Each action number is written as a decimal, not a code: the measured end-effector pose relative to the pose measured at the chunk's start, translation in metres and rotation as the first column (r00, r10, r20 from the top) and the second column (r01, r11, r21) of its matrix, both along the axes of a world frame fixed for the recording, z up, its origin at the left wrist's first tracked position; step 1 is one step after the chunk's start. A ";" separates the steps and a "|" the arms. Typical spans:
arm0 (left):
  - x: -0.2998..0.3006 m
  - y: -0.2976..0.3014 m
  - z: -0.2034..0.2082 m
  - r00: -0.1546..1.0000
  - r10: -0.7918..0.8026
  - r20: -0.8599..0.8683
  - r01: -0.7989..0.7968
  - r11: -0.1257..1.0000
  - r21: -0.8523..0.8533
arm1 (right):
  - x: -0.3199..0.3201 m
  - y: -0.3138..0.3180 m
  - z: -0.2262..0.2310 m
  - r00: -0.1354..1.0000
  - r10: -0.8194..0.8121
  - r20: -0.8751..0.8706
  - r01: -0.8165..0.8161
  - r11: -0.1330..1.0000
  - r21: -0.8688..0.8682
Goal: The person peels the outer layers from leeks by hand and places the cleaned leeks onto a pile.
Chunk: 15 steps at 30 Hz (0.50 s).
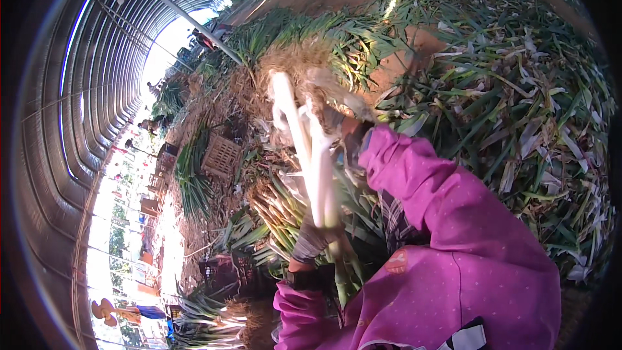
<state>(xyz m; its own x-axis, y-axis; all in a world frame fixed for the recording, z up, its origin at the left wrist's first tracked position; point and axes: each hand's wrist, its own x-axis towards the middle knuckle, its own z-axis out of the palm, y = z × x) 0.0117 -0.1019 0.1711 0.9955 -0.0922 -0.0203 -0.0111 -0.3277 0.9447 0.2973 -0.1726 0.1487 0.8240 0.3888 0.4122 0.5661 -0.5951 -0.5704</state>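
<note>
Long green onions point(303, 149) with white shanks stand slanted in front of me, roots up. My left hand point(315, 238), in a grey glove, is closed around their lower, greener part. Brown stringy roots point(291, 61) spread at the top, blurred by motion. My right hand point(337, 128), gloved too, reaches in from the right beside the white shanks just below the roots. Its fingers are smeared and partly behind the shanks, so their grip is unclear. Pale loose skin point(334, 87) hangs near it. Below lie more stalks point(278, 210), close to my left hand.
Heaped green leaves and peelings point(499, 91) cover the right side. A woven basket point(221, 155) and a dark crate point(223, 272) stand at left. Bundled onions point(214, 324) lie lower left. A slanting pole point(178, 13) crosses the upper left, under a curved ribbed roof point(58, 110).
</note>
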 end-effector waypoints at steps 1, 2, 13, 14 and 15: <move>-0.001 -0.001 0.001 0.998 0.005 -0.068 0.000 0.998 0.063 | 0.015 -0.020 0.014 0.997 -0.046 0.054 0.048 0.998 -0.038; -0.001 0.001 -0.001 0.998 -0.002 -0.068 0.006 0.998 0.057 | 0.034 -0.052 0.035 0.988 -0.113 0.104 0.118 0.992 -0.049; 0.028 0.032 -0.064 0.992 -0.011 -0.124 -0.057 0.849 -0.526 | 0.049 -0.569 0.108 0.342 -0.766 0.545 0.934 0.212 -0.289; 0.037 0.046 -0.085 0.995 0.016 -0.098 -0.059 0.889 -0.454 | 0.052 -0.549 0.101 0.400 -0.585 0.706 0.913 0.193 -0.358; 0.049 0.051 -0.102 0.997 0.021 -0.072 -0.047 0.922 -0.384 | 0.055 -0.528 0.089 0.434 -0.359 0.826 0.900 0.209 -0.382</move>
<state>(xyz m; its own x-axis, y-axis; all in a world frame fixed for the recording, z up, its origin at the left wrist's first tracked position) 0.0603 -0.0507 0.0688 0.9959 -0.0722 -0.0547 0.0593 0.0630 0.9963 0.3523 -0.7004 0.2381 0.6927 0.1605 0.7032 -0.2697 -0.8466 0.4589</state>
